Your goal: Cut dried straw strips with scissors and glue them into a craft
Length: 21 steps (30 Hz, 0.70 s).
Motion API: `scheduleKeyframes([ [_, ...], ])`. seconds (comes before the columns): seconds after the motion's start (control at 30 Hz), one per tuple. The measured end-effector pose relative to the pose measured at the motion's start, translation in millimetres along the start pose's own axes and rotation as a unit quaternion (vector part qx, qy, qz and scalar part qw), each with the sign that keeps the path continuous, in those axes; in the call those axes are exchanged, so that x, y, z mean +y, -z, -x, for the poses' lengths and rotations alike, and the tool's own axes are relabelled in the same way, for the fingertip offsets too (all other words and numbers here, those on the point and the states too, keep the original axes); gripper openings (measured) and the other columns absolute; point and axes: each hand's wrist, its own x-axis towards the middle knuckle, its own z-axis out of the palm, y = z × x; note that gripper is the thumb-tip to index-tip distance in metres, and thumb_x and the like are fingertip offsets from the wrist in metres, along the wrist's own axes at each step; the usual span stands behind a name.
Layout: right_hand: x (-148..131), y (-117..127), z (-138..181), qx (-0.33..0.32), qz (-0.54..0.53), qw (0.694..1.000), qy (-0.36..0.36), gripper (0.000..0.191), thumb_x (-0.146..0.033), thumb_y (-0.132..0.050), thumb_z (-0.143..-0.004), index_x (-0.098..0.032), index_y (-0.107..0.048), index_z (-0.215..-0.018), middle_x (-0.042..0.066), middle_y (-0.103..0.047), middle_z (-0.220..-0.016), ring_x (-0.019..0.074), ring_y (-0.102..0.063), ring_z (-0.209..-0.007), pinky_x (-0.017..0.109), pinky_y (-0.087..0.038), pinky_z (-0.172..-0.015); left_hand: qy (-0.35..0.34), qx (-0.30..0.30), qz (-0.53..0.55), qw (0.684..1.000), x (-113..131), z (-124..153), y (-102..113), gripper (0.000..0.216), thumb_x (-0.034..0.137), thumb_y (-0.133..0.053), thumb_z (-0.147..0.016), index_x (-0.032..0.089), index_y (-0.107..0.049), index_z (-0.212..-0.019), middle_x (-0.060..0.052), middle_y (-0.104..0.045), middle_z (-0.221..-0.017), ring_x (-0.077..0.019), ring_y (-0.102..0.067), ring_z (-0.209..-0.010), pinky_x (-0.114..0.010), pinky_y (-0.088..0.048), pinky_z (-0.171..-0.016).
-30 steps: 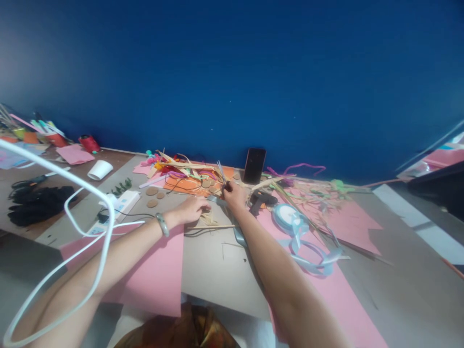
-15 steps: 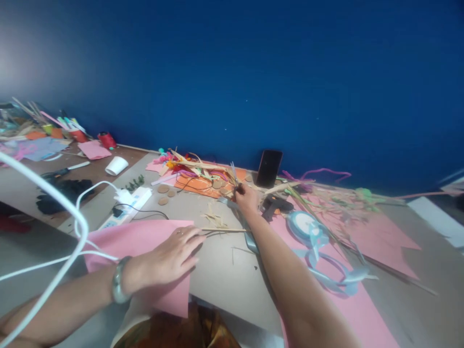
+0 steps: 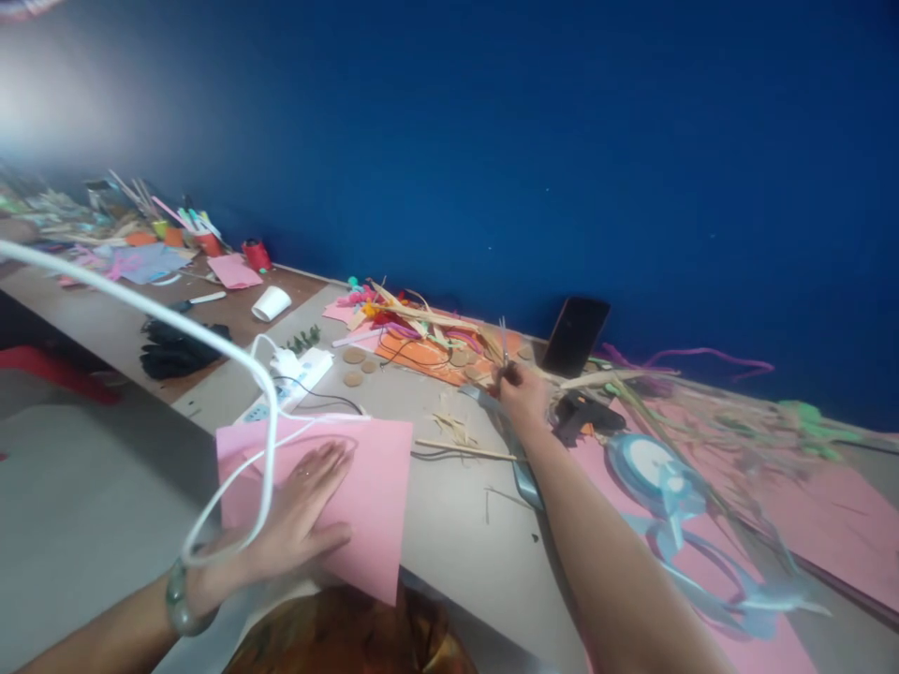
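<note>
My left hand (image 3: 309, 510) lies with its fingers stretched out on a pink sheet of paper (image 3: 379, 468) at the table's front edge. A bangle rings that wrist, and a white cable crosses in front of it. Reaching to the back of the table, my right hand (image 3: 521, 398) is closed around the handles of a pair of scissors (image 3: 504, 346), whose blades point up and away. Close by that hand are an orange sheet (image 3: 421, 356) with craft scraps on it, a black glue gun (image 3: 584, 414) and a phone (image 3: 576, 337) leaning on the wall.
A white power strip (image 3: 309, 379) with cables stands behind the pink sheet. Thin sticks (image 3: 470, 449) and shavings lie mid-table. On the right is a roll of light blue ribbon (image 3: 653, 468) over pink paper. A white cup (image 3: 271, 303) and black gloves (image 3: 184, 348) lie left.
My left hand has moved off the sticks and back onto the pink sheet, which lies flatter. The view has turned left. My right hand still holds the scissors at the back.
</note>
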Motion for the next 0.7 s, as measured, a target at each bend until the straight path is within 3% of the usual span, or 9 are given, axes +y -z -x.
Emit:
scheduleKeyframes([
  [0.23, 0, 0, -1, -0.011, 0.002, 1.000, 0.005, 0.037, -0.048, -0.053, -0.078, -0.015, -0.069, -0.074, 0.007, -0.067, -0.064, 0.0193, -0.056, -0.060, 0.029, -0.038, -0.058, -0.044, -0.019, 0.018, 0.999, 1, -5, 10, 0.082, 0.056, -0.044, -0.092, 0.021, -0.003, -0.154, -0.012, -0.017, -0.159, -0.0307, -0.022, -0.145, -0.046, -0.028, -0.116],
  [0.33, -2, 0, 0, -0.011, -0.006, 1.000, -0.002, 0.038, -0.049, -0.053, -0.078, -0.015, -0.069, -0.075, 0.007, -0.068, -0.065, 0.0198, -0.057, -0.061, 0.028, -0.039, -0.058, -0.090, -0.007, 0.018, 0.996, 9, -17, 15, 0.085, 0.060, -0.047, -0.089, 0.020, -0.009, -0.154, -0.013, -0.023, -0.158, -0.0317, -0.025, -0.144, -0.049, -0.026, -0.116],
  [0.47, -3, 1, 0, 0.002, -0.004, 1.000, 0.001, 0.037, -0.049, -0.053, -0.078, -0.015, -0.069, -0.073, 0.007, -0.067, -0.064, 0.0201, -0.058, -0.060, 0.029, -0.040, -0.057, -0.112, 0.020, 0.031, 0.993, 17, -26, 20, 0.078, 0.057, -0.050, -0.088, 0.020, -0.024, -0.152, -0.014, -0.036, -0.153, -0.0303, -0.033, -0.141, -0.048, -0.034, -0.113],
  [0.57, -4, 3, 1, 0.006, 0.007, 1.000, 0.006, 0.039, -0.050, -0.053, -0.078, -0.015, -0.068, -0.070, 0.007, -0.066, -0.061, 0.0195, -0.056, -0.057, 0.029, -0.039, -0.056, -0.073, 0.106, 0.042, 0.991, 11, -13, 16, 0.052, 0.040, -0.051, -0.092, 0.021, -0.046, -0.140, -0.010, -0.054, -0.140, -0.0265, -0.047, -0.131, -0.045, -0.038, -0.111],
  [0.63, -5, 3, 0, 0.004, 0.003, 1.000, 0.008, 0.038, -0.050, -0.052, -0.078, -0.015, -0.067, -0.069, 0.007, -0.065, -0.060, 0.0190, -0.055, -0.056, 0.029, -0.039, -0.056, -0.002, 0.210, 0.057, 0.976, -3, 2, 12, 0.030, 0.026, -0.049, -0.092, 0.022, -0.060, -0.120, -0.008, -0.066, -0.121, -0.0233, -0.058, -0.118, -0.042, -0.042, -0.106],
  [0.7, -4, 2, 0, -0.004, -0.012, 1.000, 0.007, 0.038, -0.049, -0.052, -0.077, -0.015, -0.066, -0.069, 0.006, -0.065, -0.059, 0.0190, -0.055, -0.056, 0.029, -0.039, -0.056, 0.102, 0.281, 0.044, 0.953, -24, 17, 10, 0.019, 0.025, -0.049, -0.091, 0.023, -0.064, -0.101, -0.006, -0.070, -0.103, -0.0238, -0.063, -0.105, -0.042, -0.043, -0.101],
])
